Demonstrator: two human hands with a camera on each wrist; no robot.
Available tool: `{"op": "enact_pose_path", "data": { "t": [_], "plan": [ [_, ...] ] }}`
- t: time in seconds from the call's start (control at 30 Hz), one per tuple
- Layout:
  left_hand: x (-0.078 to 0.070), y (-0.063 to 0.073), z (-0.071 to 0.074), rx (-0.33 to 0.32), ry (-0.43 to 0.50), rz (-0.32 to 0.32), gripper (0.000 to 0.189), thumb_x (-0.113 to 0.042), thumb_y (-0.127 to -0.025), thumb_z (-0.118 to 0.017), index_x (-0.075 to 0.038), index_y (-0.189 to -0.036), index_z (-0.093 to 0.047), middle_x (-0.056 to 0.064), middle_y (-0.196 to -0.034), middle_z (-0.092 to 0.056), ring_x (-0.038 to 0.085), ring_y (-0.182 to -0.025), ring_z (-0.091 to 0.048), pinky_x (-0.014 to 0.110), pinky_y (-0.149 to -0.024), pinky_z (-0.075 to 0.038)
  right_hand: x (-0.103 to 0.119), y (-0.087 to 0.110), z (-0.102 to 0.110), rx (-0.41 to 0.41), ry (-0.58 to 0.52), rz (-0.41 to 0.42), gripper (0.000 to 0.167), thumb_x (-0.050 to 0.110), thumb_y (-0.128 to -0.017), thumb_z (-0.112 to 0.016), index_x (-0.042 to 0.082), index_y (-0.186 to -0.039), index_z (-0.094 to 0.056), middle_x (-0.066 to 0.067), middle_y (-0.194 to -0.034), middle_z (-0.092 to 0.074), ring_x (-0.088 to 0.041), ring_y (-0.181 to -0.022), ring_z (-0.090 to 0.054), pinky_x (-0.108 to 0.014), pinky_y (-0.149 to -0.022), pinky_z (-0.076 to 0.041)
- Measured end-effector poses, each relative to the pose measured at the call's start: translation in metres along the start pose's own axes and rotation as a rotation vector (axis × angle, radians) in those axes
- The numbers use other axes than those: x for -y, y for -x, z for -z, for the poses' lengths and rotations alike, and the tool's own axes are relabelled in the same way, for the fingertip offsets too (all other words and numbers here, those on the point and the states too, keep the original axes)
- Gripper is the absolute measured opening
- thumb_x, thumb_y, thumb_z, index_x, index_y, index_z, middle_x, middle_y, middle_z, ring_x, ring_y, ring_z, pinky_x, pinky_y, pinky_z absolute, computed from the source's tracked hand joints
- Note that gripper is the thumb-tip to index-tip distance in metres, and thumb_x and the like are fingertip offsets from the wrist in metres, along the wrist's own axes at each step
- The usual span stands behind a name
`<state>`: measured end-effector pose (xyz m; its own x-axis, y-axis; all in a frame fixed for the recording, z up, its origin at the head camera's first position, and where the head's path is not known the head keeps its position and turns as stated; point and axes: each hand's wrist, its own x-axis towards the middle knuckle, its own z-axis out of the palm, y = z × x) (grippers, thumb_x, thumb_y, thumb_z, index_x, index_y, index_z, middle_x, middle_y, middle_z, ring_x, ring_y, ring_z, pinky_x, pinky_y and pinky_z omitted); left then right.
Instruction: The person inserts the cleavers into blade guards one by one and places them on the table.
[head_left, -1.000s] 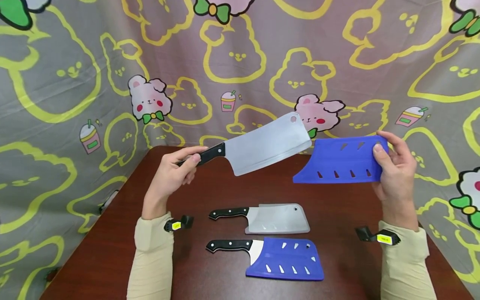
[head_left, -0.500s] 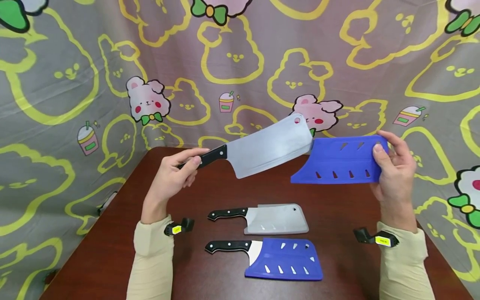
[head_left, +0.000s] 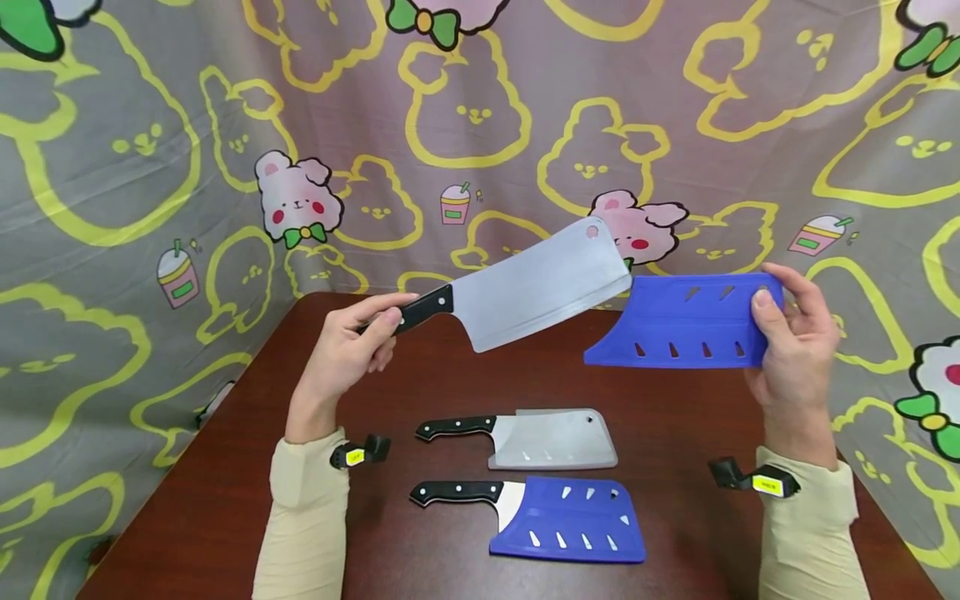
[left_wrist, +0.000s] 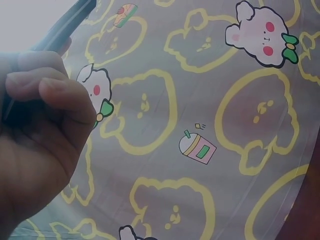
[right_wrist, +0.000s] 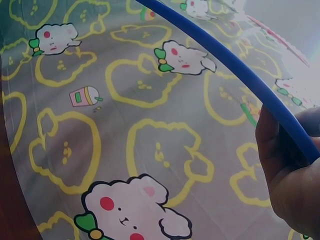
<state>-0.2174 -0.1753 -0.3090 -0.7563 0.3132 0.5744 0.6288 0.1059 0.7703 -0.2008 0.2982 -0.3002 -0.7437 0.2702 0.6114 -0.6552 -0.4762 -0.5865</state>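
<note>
My left hand (head_left: pixel 347 350) grips the black handle of a cleaver (head_left: pixel 540 287), whose bare blade tilts up to the right above the table. In the left wrist view, curled fingers (left_wrist: pixel 65 92) wrap the dark handle. My right hand (head_left: pixel 798 342) pinches the right end of a blue blade sheath (head_left: pixel 675 321), thumb on its near face. The right wrist view shows this blue sheath (right_wrist: pixel 225 60) edge-on in the hand. The blade's far corner is at the sheath's upper left end; whether they touch I cannot tell.
On the brown table (head_left: pixel 375 558) lie two sheathed cleavers, handles to the left. One has a translucent grey sheath (head_left: pixel 562 437), and nearer me is one in a blue slotted sheath (head_left: pixel 573 517). A patterned curtain (head_left: pixel 360 108) surrounds the table's back and sides.
The cleaver's blade dipped slightly and came back up, its far end now a little further right. The blue sheath and right hand have shifted slightly right. Both grips are unchanged.
</note>
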Motion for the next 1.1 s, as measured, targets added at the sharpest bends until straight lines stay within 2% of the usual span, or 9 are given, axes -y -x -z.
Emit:
{"op": "enact_pose_path", "data": {
  "t": [0.27, 0.53, 0.67, 0.9, 1.1],
  "plan": [
    [0.001, 0.000, -0.004, 0.024, 0.007, 0.016, 0.029, -0.010, -0.100, -0.054, -0.004, -0.127, -0.062, 0.002, -0.056, -0.046, 0.017, -0.047, -0.044, 0.030, -0.043, -0.041, -0.004, 0.000, -0.002, -0.021, -0.039, 0.044, 0.037, -0.012, -0.093, -0.052, -0.018, -0.129, -0.045, -0.024, -0.090, -0.066, -0.029, -0.069, -0.072, -0.033, -0.057, -0.058],
    [0.001, -0.001, -0.008, 0.107, 0.007, 0.017, 0.033, -0.011, -0.101, -0.053, -0.002, -0.133, -0.058, 0.003, -0.055, -0.043, 0.017, -0.047, -0.043, 0.030, -0.044, -0.040, -0.005, -0.002, -0.001, -0.086, -0.038, 0.080, 0.037, -0.011, -0.092, -0.056, -0.018, -0.128, -0.047, -0.025, -0.091, -0.064, -0.030, -0.071, -0.071, -0.034, -0.058, -0.058],
    [-0.001, 0.000, -0.008, 0.157, -0.035, 0.059, 0.035, -0.011, -0.100, -0.055, -0.007, -0.135, -0.058, 0.003, -0.057, -0.043, 0.017, -0.047, -0.043, 0.030, -0.044, -0.038, -0.003, -0.003, 0.001, -0.079, 0.002, 0.100, 0.038, -0.010, -0.092, -0.057, -0.018, -0.128, -0.047, -0.023, -0.089, -0.064, -0.028, -0.068, -0.070, -0.032, -0.056, -0.058],
    [-0.009, 0.005, 0.000, 0.245, -0.079, 0.183, 0.039, -0.015, -0.098, -0.060, -0.020, -0.136, -0.059, 0.004, -0.058, -0.039, 0.018, -0.045, -0.037, 0.029, -0.041, -0.032, 0.000, -0.003, 0.004, -0.072, 0.046, 0.159, 0.035, -0.012, -0.091, -0.056, -0.023, -0.123, -0.048, -0.021, -0.080, -0.066, -0.024, -0.060, -0.067, -0.027, -0.050, -0.055],
    [-0.013, 0.009, 0.003, 0.364, -0.113, 0.208, 0.038, -0.016, -0.098, -0.061, -0.027, -0.134, -0.061, 0.004, -0.056, -0.035, 0.017, -0.044, -0.034, 0.028, -0.041, -0.030, 0.001, -0.003, 0.003, -0.083, 0.056, 0.184, 0.033, -0.012, -0.090, -0.056, -0.025, -0.120, -0.049, -0.021, -0.075, -0.065, -0.023, -0.055, -0.066, -0.026, -0.047, -0.053]
  ]
}}
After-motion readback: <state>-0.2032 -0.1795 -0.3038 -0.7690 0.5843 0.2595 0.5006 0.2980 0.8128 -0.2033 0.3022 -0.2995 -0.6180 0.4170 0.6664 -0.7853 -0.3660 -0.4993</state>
